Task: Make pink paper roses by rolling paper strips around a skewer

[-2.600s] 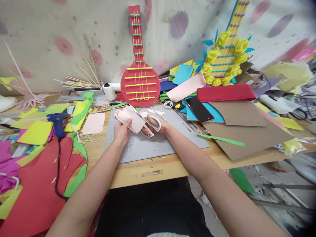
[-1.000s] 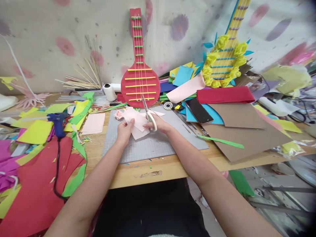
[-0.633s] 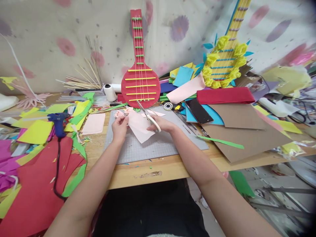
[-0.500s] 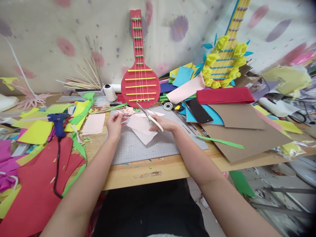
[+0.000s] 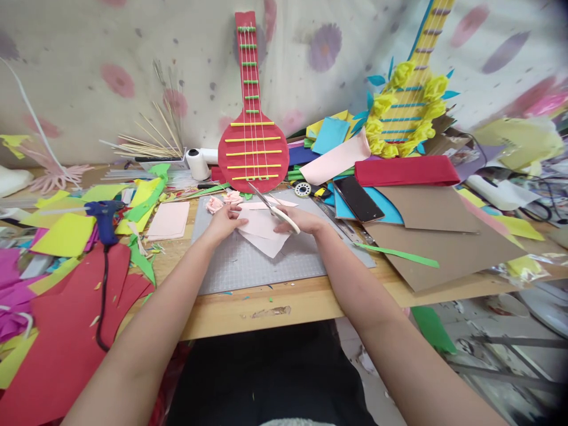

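Observation:
My left hand (image 5: 225, 223) is at the left edge of a pale pink sheet of paper (image 5: 266, 234), its thumb and fingers closed on that edge. My right hand (image 5: 302, 221) is wrapped round the white handles of a pair of scissors (image 5: 288, 220), whose blades point away to the upper left. Its fingertips also touch the right side of the sheet. Two small pink paper flowers, one rose (image 5: 214, 205) and another (image 5: 232, 197), lie just beyond my left hand. A narrow pink strip (image 5: 252, 205) lies behind the sheet on the grey cutting mat (image 5: 239, 272).
A red paper lute (image 5: 254, 157) stands behind the mat, a yellow one (image 5: 402, 112) at back right. A blue glue gun (image 5: 105, 222) and pink squares (image 5: 168, 220) lie left. A phone (image 5: 358, 199) and brown cardboard (image 5: 448, 242) lie right.
My left hand has moved right, from beside the pink flowers onto the sheet's edge. One flower now shows uncovered on the mat. The sheet and scissors have shifted slightly right.

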`<state>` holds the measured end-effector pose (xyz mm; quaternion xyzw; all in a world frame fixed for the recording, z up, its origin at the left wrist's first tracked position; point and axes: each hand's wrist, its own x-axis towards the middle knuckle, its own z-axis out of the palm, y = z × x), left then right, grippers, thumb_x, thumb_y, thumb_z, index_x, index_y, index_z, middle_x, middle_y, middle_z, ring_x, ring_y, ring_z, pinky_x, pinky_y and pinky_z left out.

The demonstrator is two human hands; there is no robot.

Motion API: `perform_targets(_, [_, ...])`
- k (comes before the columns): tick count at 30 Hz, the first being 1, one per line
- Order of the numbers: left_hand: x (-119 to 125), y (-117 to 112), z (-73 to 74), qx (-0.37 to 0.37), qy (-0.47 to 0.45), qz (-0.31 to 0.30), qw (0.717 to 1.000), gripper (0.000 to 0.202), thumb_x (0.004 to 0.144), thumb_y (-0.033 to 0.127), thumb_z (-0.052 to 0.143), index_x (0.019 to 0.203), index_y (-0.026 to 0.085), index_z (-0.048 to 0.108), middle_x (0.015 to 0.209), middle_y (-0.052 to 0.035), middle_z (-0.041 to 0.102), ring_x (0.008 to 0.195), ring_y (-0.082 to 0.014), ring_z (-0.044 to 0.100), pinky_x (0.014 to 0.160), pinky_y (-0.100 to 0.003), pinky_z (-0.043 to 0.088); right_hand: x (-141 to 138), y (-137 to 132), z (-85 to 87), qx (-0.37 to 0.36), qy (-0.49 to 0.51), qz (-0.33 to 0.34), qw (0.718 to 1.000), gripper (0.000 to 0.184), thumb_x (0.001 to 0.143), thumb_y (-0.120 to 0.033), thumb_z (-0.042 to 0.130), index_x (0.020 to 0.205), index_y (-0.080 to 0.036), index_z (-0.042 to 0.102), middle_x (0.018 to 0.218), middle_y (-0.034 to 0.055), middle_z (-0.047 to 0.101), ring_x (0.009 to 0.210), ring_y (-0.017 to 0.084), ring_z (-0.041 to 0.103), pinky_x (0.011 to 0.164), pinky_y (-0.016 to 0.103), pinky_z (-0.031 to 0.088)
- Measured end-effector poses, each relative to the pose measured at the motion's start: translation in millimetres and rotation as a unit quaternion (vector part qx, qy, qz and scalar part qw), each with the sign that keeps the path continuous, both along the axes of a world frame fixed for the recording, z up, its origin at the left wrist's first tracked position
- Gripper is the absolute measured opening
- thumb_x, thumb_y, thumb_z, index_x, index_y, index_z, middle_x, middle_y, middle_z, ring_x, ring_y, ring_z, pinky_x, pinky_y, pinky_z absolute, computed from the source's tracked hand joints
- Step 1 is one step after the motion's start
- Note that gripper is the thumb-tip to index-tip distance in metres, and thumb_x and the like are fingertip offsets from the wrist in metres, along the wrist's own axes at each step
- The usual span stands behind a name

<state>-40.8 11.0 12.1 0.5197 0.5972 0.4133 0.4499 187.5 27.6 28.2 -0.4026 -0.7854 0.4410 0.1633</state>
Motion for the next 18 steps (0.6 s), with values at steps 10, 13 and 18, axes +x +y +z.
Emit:
perform_targets(10, [-35.3,2.6,23.6,0.054,-0.044,0.11,0.992,0.027,0.054,0.02,0.069,0.078,0.014,0.058,0.062,0.0019,0.055,0.047,-0.0065,0.044,0.045,-0.021,0.034,4.3,1.4,-1.3,-0.025,0.002,-0.005,1.0,0.029,0.057,-0.026,0.063,0.079,-0.018,0.048,0.073,-0.0033,0.05,0.063,0.009,0.045,0.054,0.02,0.035])
perform_targets(13, [-59.1,15.9,29.9,0.075,-0.083,0.256,0.96,0.02,0.06,0.013,0.064,0.075,0.016,0.052,0.062,0.0031,0.051,0.047,-0.0056,0.043,0.043,-0.02,0.035,3.6,0.6,-1.6,-0.014,0.004,-0.019,1.0,0.026,0.057,-0.025,0.062,0.078,-0.018,0.047,0.072,-0.0034,0.05,0.062,0.009,0.045,0.054,0.021,0.035])
perform_targets(18, [-99.6,53.1,27.0,0.053,-0.074,0.375,0.923,0.021,0.071,-0.001,0.048,0.07,0.016,0.036,0.062,0.0043,0.042,0.052,-0.0031,0.042,0.054,-0.02,0.046,3.9,1.6,-3.8,-0.009,0.002,-0.015,1.0,0.025,0.058,-0.023,0.059,0.08,-0.018,0.048,0.074,-0.003,0.052,0.063,0.009,0.046,0.056,0.021,0.036])
